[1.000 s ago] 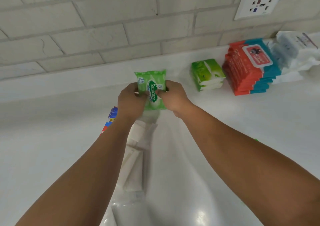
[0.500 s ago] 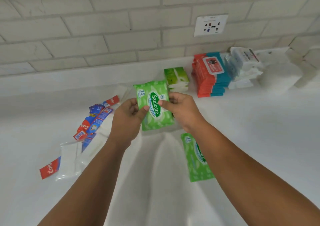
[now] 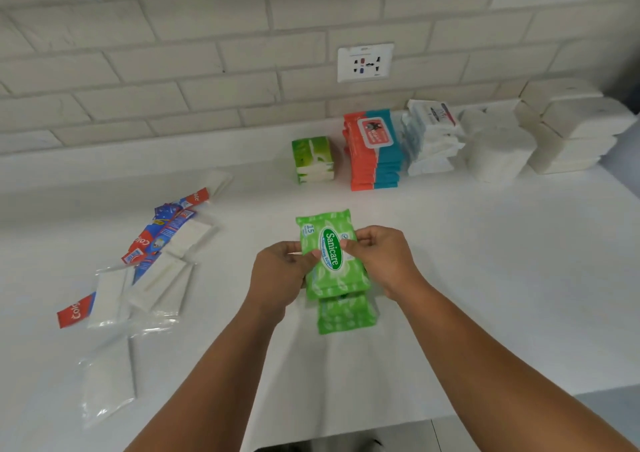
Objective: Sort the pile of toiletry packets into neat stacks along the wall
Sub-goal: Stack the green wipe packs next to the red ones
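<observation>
Packets, green, marked Sanicare: top packet (image 3: 330,252) gripped by both hands, label up, tilted slightly. Left hand (image 3: 280,278) closed on its left edge, thumb on the face. Right hand (image 3: 377,261) closed on its right edge, thumb beside the oval label. Second green packet (image 3: 346,315) lies directly under the first, its near end showing below the hands; whether the two touch cannot be told.

Counter (image 3: 485,278), white, under both hands.

Loose pile (image 3: 152,264), well to the left of the left hand: red-and-blue toothpaste sachets mixed with white packets in clear wrap, overlapping, unsorted.

Stacks along the wall, beyond the hands:
- green stack (image 3: 313,159), short, straight ahead of the held packet;
- red-and-blue stack (image 3: 375,154), taller, just right of the green one;
- white stack (image 3: 433,140) with a printed top, touching the red-and-blue stack, leaning;
- plain white bundles (image 3: 498,150), further right;
- white blocks (image 3: 571,129), piled at the far right.

Socket (image 3: 365,62), white, on the tiled wall (image 3: 173,71) above the stacks.
</observation>
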`<state>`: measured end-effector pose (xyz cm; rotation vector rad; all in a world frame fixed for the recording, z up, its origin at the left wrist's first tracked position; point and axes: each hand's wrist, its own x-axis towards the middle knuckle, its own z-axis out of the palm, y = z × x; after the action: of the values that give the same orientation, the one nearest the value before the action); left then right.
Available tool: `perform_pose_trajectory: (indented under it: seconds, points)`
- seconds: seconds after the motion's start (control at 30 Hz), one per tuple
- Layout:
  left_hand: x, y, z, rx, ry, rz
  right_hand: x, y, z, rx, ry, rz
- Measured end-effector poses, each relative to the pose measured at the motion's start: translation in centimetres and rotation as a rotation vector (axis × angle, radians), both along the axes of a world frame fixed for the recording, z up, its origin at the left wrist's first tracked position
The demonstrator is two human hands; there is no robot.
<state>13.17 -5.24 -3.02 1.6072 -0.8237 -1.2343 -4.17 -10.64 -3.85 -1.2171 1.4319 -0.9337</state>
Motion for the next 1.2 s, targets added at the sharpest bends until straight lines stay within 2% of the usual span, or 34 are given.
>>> perform_pose_trajectory:
  seconds: [0.2,0.4,0.6,0.77,0.9,1.2]
  points:
    - [-1.6,1.1,-1.5,0.094,-0.173,0.013,-1.5,0.8,-1.7,-0.005,0.251,0.091]
    - [-2.1,1.8,-2.8,0.115,-0.270,0.023,-2.2,1.5,-2.7,-0.019,0.347,0.128]
    - [-2.7,2.8,-3.2,0.117,-0.385,0.083,-2.9,3.1,-2.6,-0.001,0.322,0.133]
    - [-4.2,5.4,-3.7,-0.058,-0.313,-0.033,-2.9,5.9,-3.3,-0.011,0.165,0.246]
    - [-5.6,6.1,-4.0,-0.093,-0.266,-0.085,-2.6,6.9,-3.1,0.000,0.046,0.286]
    - [-6.3,7.0,-5.1,-0.060,-0.322,-0.033,-2.0,7.2,-3.6,-0.030,0.119,0.357]
